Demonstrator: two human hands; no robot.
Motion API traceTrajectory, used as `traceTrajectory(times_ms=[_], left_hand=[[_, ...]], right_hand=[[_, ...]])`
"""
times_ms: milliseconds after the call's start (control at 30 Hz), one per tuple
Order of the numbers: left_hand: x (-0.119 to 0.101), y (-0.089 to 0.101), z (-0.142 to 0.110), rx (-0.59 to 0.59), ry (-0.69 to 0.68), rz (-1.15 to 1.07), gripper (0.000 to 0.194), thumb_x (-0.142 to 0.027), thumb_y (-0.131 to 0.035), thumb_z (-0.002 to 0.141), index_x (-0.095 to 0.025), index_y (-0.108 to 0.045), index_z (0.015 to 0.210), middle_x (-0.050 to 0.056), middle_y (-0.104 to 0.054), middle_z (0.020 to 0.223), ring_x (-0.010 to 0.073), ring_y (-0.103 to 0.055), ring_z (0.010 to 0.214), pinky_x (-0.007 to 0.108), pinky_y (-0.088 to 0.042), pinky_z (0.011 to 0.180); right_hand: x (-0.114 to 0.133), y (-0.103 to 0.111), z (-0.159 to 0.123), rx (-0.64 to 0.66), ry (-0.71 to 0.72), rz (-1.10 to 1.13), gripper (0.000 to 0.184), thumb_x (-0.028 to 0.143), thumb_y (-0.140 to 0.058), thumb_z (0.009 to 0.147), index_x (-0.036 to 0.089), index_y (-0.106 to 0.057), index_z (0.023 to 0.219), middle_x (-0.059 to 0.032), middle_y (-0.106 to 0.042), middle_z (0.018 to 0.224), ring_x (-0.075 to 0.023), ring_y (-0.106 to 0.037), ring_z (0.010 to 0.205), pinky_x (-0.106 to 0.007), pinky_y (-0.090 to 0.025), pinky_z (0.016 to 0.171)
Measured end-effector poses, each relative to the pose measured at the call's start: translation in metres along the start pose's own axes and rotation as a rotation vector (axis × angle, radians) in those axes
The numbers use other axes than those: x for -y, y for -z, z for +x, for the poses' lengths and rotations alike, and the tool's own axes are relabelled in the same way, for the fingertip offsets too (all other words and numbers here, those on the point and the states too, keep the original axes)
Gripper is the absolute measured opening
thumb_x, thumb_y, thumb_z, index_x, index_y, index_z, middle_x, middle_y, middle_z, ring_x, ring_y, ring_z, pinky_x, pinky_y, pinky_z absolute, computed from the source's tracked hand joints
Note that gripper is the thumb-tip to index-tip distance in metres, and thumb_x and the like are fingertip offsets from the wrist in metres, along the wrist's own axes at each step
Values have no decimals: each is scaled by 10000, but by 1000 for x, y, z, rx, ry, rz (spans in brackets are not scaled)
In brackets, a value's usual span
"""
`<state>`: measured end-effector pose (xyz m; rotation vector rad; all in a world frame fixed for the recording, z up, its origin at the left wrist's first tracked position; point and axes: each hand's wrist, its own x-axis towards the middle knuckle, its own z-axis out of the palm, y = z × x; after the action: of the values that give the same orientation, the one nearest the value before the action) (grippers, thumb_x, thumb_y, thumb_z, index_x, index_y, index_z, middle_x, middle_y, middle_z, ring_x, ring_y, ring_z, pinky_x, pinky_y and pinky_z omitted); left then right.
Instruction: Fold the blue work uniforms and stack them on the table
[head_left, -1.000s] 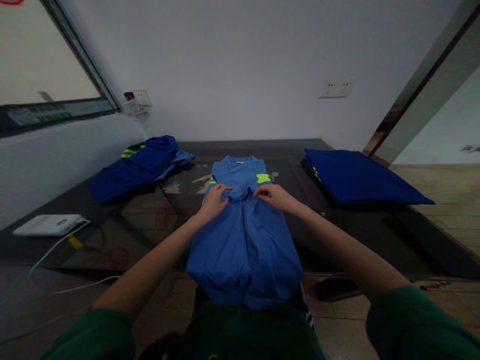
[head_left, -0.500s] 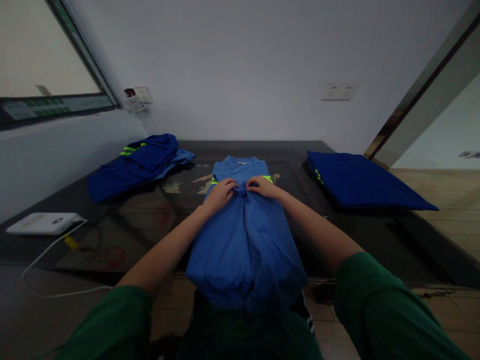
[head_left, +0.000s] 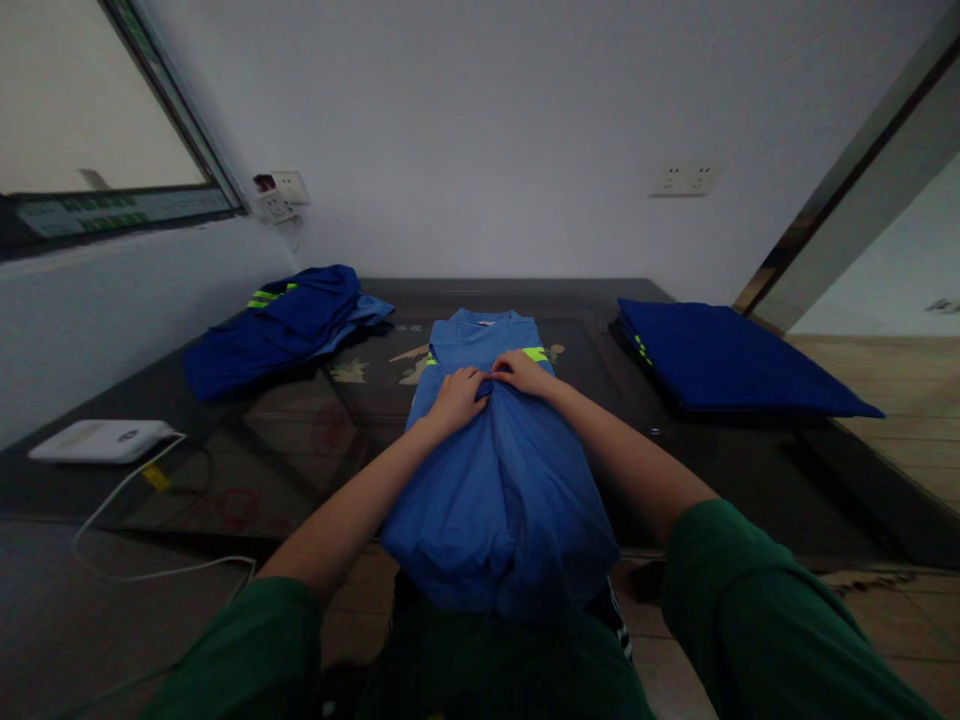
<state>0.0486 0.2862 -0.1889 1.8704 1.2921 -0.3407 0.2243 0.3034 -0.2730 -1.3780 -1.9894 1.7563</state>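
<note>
A light blue shirt (head_left: 457, 500) with bright yellow-green bands lies lengthwise in front of me. Its collar points to the wall and its lower part hangs over the table's near edge toward my lap. My left hand (head_left: 459, 398) pinches the cloth at the front opening, just left of the middle. Close against it, my right hand (head_left: 521, 372) pinches the other side of the opening below the collar. The fingertips of both hands nearly meet there, and any button between them is too small to make out.
The dark table (head_left: 592, 350) stands against a wall. Rumpled dark blue garments (head_left: 292, 325) lie at its back left, a flat dark blue folded stack (head_left: 735, 360) at its right. A white power bank (head_left: 101, 441) with a white cable (head_left: 97, 510) sits at the left edge.
My left hand has moved right and slightly nearer to me, closing up to my right hand at the shirt's opening. My right hand stays at nearly the same place.
</note>
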Motion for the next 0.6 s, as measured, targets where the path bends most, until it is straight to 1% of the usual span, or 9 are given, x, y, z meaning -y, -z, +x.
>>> traceTrajectory(times_ms=[67, 133, 233, 333, 433, 500, 533, 567, 600], left_hand=[[-4, -7, 8, -14, 62, -57, 256, -180, -553, 820, -150, -575, 1074, 118, -602, 1088, 239, -554, 1033, 352, -433, 884], [-8, -13, 13, -42, 150, -89, 216, -239, -541, 846, -159, -554, 1046, 114, -617, 1040, 231, -584, 957, 332, -453, 820], [-16, -18, 16, -70, 277, -92, 283, -321, -546, 856, -154, -516, 1083, 135, -627, 1050, 254, -605, 932, 346, -459, 784], [-23, -21, 19, -86, 368, -100, 360, -284, -559, 840, -142, -474, 1160, 162, -614, 1116, 277, -593, 1020, 359, -450, 826], [-24, -19, 20, -94, 365, -137, 484, -239, -560, 827, -135, -413, 1277, 175, -576, 1193, 285, -563, 1098, 377, -440, 880], [-23, -11, 14, -101, 309, -134, 599, -224, -591, 799, -139, -369, 1349, 180, -537, 1244, 299, -529, 1147, 399, -428, 917], [-24, -5, 8, -113, 275, -120, 623, -220, -606, 786, -146, -374, 1359, 178, -521, 1262, 309, -507, 1172, 413, -416, 937], [-26, 1, -2, -129, 242, -113, 596, -214, -610, 781, -155, -410, 1340, 169, -521, 1258, 314, -496, 1181, 421, -406, 950], [-30, 7, -13, -135, 215, -129, 524, -208, -599, 788, -162, -466, 1293, 154, -548, 1214, 309, -511, 1156, 418, -407, 945]], right_hand=[[0, 2, -1, -12, -1, -6, 148, 215, -611, 856, 106, -698, 907, -103, -702, 913, -176, -603, 845, -282, -421, 801], [1, 3, -1, -20, -1, -7, 156, 211, -601, 863, 103, -693, 928, -101, -701, 929, -172, -603, 854, -273, -421, 798], [2, 0, 1, -29, -5, -1, 178, 222, -567, 889, 105, -682, 958, -96, -702, 949, -161, -607, 859, -261, -421, 805], [4, -7, 3, -30, -29, -7, 156, 203, -555, 890, 127, -677, 951, -80, -708, 953, -159, -615, 860, -252, -421, 799], [6, -15, 4, -33, -54, -28, 154, 162, -539, 885, 140, -666, 970, -81, -706, 981, -181, -620, 884, -272, -421, 798], [6, -19, 5, -44, -65, -43, 179, 164, -508, 901, 143, -654, 1002, -95, -697, 1023, -205, -614, 931, -304, -416, 822], [6, -21, 5, -51, -69, -49, 186, 170, -497, 907, 144, -650, 1010, -101, -692, 1040, -218, -608, 958, -322, -411, 839], [6, -22, 6, -57, -72, -52, 188, 174, -491, 910, 146, -647, 1011, -104, -688, 1050, -228, -602, 981, -338, -405, 855], [6, -23, 6, -63, -74, -51, 187, 174, -488, 910, 150, -646, 1008, -102, -686, 1056, -234, -596, 998, -350, -399, 869]])
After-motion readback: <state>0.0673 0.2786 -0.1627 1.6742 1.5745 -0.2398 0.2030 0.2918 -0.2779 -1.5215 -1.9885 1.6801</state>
